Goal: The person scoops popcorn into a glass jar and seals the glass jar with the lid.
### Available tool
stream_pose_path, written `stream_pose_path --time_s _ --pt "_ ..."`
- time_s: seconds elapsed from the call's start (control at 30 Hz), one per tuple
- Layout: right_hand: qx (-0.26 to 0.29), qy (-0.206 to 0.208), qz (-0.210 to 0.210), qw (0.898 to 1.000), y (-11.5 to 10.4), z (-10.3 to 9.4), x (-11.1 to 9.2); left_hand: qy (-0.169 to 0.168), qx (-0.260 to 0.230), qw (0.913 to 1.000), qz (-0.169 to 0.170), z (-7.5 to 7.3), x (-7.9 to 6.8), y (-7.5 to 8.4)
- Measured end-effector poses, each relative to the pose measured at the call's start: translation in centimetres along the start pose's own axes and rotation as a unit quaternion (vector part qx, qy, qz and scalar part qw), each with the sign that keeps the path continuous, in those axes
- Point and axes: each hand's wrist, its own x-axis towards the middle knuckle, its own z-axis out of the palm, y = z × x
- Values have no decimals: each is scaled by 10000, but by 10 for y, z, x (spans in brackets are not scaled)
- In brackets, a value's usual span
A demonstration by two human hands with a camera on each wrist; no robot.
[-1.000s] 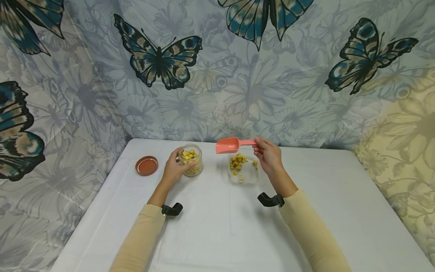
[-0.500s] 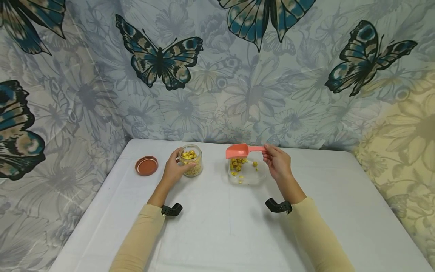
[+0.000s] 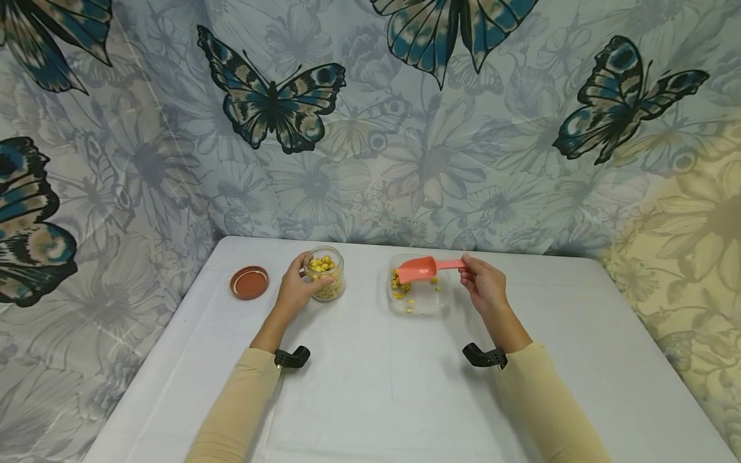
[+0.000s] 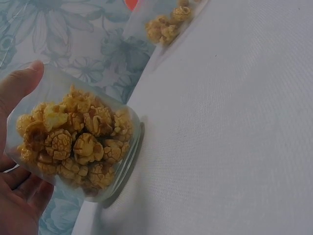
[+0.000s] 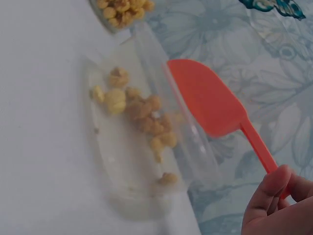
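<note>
My left hand (image 3: 296, 287) grips a glass jar (image 4: 131, 161), thumb on one side and fingers on the other. The jar stands upright on the table, well filled with caramel popcorn (image 4: 73, 137). In the head view my right hand (image 3: 485, 287) pinches the handle of a coral-red scoop (image 3: 418, 269). Its bowl hangs over a clear plastic container (image 3: 421, 308). Popcorn pieces (image 5: 146, 117) lie loosely in that container, mostly toward its left side; the scoop hides some of them in the head view.
A reddish-brown round lid (image 3: 249, 283) lies left of the jar. White cloth covers the table (image 3: 376, 392). Behind it hangs a butterfly-patterned fabric backdrop (image 3: 370, 167), close to the table's far edge.
My right hand has moved the scoop right and toward me, lowering it over the container. My left hand and the jar have stayed in place.
</note>
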Motion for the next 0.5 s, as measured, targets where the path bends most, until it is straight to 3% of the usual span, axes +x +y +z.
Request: stream_pose_path --time_s 0.5 --pt "-225 219 317 9990 19 -12 13 15 17 10000 59 0 0 -1"
